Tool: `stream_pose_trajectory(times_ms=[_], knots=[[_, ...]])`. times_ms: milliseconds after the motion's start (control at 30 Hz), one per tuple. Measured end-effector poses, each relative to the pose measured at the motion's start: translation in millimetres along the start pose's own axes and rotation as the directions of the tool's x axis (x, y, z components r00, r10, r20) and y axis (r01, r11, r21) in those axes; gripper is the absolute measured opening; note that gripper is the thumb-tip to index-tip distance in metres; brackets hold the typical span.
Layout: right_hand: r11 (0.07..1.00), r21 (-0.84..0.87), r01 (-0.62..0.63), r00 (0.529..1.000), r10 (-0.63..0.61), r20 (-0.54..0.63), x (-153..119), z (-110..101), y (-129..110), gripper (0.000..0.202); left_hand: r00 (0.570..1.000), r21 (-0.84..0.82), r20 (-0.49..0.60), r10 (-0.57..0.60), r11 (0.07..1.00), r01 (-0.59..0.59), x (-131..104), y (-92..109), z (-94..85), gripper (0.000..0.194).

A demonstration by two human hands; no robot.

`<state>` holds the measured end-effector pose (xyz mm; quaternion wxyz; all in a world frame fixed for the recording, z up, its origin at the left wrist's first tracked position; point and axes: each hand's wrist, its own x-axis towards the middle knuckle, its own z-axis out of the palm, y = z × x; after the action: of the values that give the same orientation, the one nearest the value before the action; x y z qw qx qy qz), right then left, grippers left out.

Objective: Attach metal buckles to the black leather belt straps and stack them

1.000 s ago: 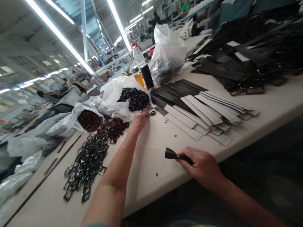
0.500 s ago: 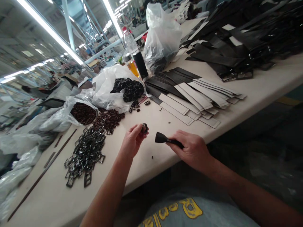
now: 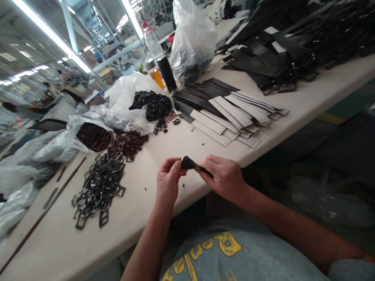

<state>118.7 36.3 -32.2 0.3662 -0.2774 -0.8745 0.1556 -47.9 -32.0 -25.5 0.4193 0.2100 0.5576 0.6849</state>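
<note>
The right hand [image 3: 221, 175] pinches a dark, flat strap-like piece with a flared end [image 3: 189, 162]; the left hand [image 3: 170, 179], fingers closed, pinches at that flared end, so the piece spans between both hands; whether the left fingers also grip a small ring is hidden. Beyond the hands lie fanned black-and-white flat strips [image 3: 228, 113]; left of the left hand, a heap of dark metal rectangular buckles [image 3: 101, 187] sits on the pale table [image 3: 123, 230].
</note>
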Motion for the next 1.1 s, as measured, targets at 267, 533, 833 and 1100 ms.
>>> stream_pose_trajectory(times_ms=[267,533,833,1100], knots=[[0.967,0.240,-0.081,0.997,0.075,0.031,-6.5,0.3,3.6,0.022,0.971,-0.081,0.121,-0.206,0.973,0.217,-6.4,-3.9,-0.6,0.036],[0.967,0.222,-0.127,0.992,0.125,0.026,-8.2,3.7,0.8,0.017,0.988,-0.070,0.075,-0.139,0.987,0.144,-22.8,-22.9,14.7,0.034],[0.760,0.489,-0.427,0.831,0.117,0.544,-18.3,-16.9,1.1,0.012,0.972,0.287,0.206,0.117,0.942,-0.174,-39.8,-6.0,-18.2,0.009],[0.746,0.492,-0.448,0.763,0.033,0.645,-31.9,-15.9,-0.3,0.022,0.966,0.412,0.253,0.042,0.899,-0.147,-75.6,-17.3,-22.2,0.013]])
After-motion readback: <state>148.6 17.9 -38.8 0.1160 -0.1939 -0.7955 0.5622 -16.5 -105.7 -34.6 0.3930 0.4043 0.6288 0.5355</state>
